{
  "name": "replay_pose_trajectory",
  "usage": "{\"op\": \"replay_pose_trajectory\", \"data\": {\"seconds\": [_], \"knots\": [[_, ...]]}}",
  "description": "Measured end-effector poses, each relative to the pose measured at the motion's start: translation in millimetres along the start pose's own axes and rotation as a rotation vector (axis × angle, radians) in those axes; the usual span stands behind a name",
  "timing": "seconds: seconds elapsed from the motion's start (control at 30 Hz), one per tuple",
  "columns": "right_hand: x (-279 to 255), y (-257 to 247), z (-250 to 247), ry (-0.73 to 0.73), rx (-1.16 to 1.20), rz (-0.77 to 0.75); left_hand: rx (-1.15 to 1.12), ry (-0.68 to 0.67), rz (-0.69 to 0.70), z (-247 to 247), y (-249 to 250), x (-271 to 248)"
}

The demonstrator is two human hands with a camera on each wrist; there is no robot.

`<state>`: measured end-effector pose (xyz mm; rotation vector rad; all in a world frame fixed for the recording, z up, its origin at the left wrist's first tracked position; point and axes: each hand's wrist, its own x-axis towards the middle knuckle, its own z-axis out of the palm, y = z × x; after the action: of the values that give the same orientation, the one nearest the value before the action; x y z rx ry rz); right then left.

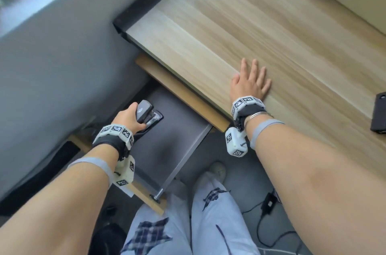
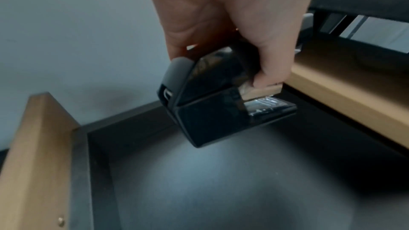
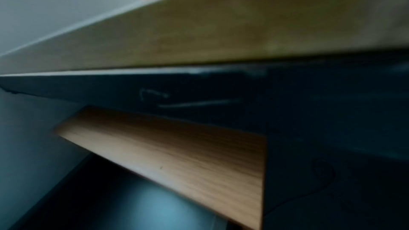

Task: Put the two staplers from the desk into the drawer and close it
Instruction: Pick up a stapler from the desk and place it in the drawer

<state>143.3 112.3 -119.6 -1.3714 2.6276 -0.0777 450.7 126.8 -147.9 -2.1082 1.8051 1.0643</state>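
My left hand [image 1: 130,116] grips a black stapler [image 1: 144,113] by its top and holds it tilted, low over the far left corner of the open drawer [image 1: 177,150]. The left wrist view shows the fingers [image 2: 272,69] curled round the stapler [image 2: 210,104], a little above the dark drawer floor [image 2: 199,190]. My right hand [image 1: 251,82] lies flat, fingers spread, on the wooden desk [image 1: 250,24] near its front edge. A dark object [image 1: 379,113] sits at the desk's right edge, cut off by the frame; I cannot tell what it is.
The drawer's wooden front [image 1: 150,199] with a metal handle [image 1: 177,169] juts toward my legs. A grey wall [image 1: 52,77] runs close on the left. A cable and adapter [image 1: 268,202] lie on the floor. The right wrist view shows only the desk edge [image 3: 221,29] from below.
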Motion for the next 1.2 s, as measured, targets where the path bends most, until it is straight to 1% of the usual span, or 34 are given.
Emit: {"op": "replay_pose_trajectory", "data": {"seconds": [0.23,0.4,0.73,0.93,1.0,1.1,1.2], "knots": [[-0.9,2.0,9.2,0.108,-0.025,-0.024,0.017,-0.001,-0.102,44.8,-4.0,42.6],[-0.4,2.7,13.0,0.162,-0.017,-0.031,0.01,-0.008,-0.146,63.5,-5.5,73.0],[0.8,3.1,13.7,0.17,-0.032,-0.025,-0.021,0.045,-0.195,80.6,-9.6,103.4],[0.6,2.6,13.4,0.183,-0.03,-0.015,-0.014,-0.035,-0.216,75.7,-8.7,110.0],[0.7,2.0,12.5,0.18,-0.018,-0.014,-0.03,-0.019,-0.225,67.9,-6.6,106.8],[0.1,1.3,11.0,0.176,-0.007,-0.013,-0.036,0.028,-0.17,51.6,-0.8,95.8],[-0.6,0.5,6.3,0.14,0.012,-0.014,0.011,0.043,-0.101,28.1,13.6,78.1]]}}
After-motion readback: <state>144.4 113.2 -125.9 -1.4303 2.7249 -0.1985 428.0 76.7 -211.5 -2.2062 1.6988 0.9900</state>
